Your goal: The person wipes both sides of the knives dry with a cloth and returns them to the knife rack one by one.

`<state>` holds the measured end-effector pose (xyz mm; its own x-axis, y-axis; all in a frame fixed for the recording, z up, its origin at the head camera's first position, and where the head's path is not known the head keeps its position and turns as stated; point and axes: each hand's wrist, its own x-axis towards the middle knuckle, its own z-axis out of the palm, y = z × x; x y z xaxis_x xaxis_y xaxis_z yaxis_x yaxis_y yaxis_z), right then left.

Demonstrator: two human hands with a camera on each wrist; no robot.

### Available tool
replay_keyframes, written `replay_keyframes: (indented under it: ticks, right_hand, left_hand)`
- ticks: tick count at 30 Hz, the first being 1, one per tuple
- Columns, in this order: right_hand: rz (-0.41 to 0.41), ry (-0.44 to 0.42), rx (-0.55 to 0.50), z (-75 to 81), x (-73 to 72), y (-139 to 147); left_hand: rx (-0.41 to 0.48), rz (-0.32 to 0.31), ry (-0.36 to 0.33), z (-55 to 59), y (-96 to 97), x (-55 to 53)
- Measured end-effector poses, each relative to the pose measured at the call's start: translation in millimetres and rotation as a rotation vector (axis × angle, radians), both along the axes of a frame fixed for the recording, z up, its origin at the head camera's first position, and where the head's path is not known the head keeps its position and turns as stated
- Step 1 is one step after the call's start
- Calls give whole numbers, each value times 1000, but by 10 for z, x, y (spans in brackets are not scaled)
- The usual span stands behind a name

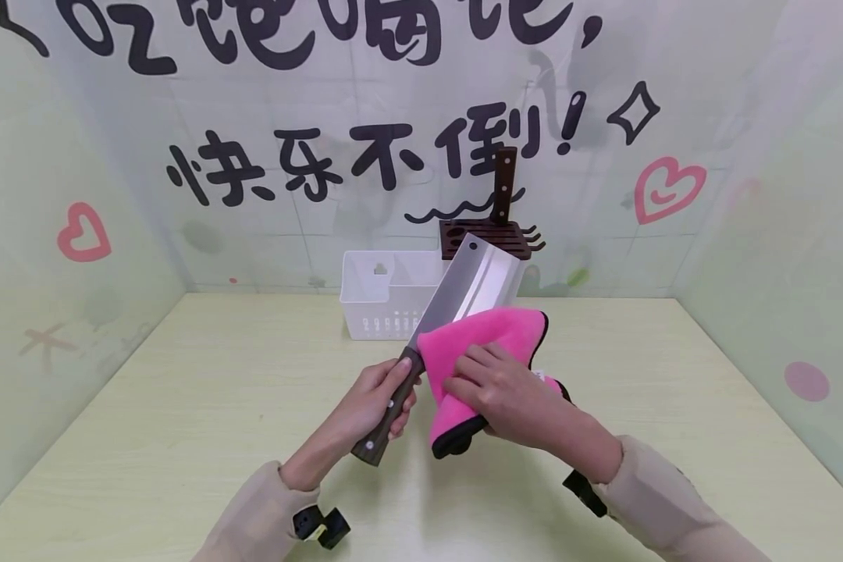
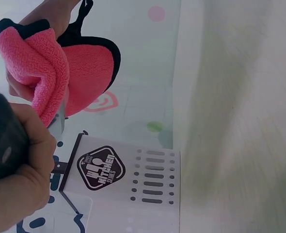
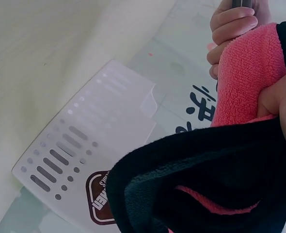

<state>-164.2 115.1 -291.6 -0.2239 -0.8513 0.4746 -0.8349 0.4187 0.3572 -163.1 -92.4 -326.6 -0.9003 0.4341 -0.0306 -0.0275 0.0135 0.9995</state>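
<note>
In the head view a cleaver (image 1: 472, 285) slants up and to the right, its broad metal blade raised above the table. My left hand (image 1: 372, 394) grips its dark riveted handle, with the thumb along the top. A pink cloth with black edging (image 1: 495, 332) lies over the lower part of the blade and hides it. Bunching the cloth with curled fingers, my right hand (image 1: 509, 394) holds it against the blade. The left wrist view has the left hand (image 2: 29, 179) around the handle, close below the folded cloth (image 2: 41, 73). Dark cloth folds (image 3: 201, 160) fill much of the right wrist view.
Behind the blade, a white perforated holder (image 1: 365, 300) stands at the back of the pale table (image 1: 218, 406). A dark brown slotted rack with side hooks (image 1: 453, 234) adjoins it, and a brown riveted handle (image 1: 504, 183) rises there. Printed walls enclose the table.
</note>
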Motion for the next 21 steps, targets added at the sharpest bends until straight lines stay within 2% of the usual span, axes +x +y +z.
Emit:
replay_keyframes:
  ticks: [11,17,21]
  right_hand:
    - [-36,-20,56,97,-26,12]
    - [-74,-33,54,150,-67,20]
    - [-85,-18,66,172,-89,13]
  left_hand:
    - [-6,-12,11,-12,-3,1]
    - [-21,-27,19,-14,-11,6]
    - [-34,-25,29,-16,-5,13]
